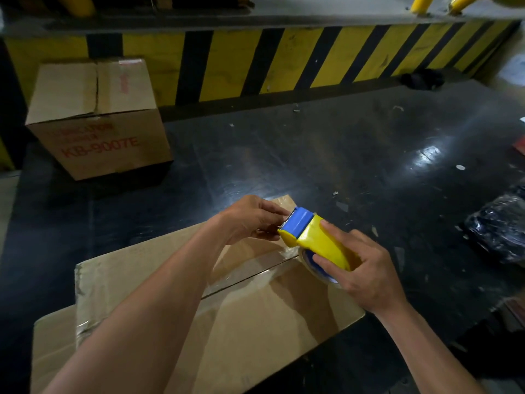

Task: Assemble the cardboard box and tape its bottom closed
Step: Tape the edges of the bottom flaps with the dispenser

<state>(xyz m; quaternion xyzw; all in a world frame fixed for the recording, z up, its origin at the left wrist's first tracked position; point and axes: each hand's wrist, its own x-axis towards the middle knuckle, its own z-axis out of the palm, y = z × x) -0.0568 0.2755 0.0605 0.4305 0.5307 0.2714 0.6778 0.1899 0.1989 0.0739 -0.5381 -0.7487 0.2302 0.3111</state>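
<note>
Now our right hand (366, 268) grips the yellow tape dispenser (315, 240) over the box's (255, 308) far seam end; left hand (250, 220) pinches tape at its blade. Seam runs back toward us.

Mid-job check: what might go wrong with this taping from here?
1. The left hand has its fingertips right at the toothed blade of the tape dispenser; a slip could nick them.
2. The box shows clear tape already along its seam; a new strip could wrinkle or run off line.
3. The right hand holds the dispenser lifted off the box, so loose tape might stick to itself.
</note>
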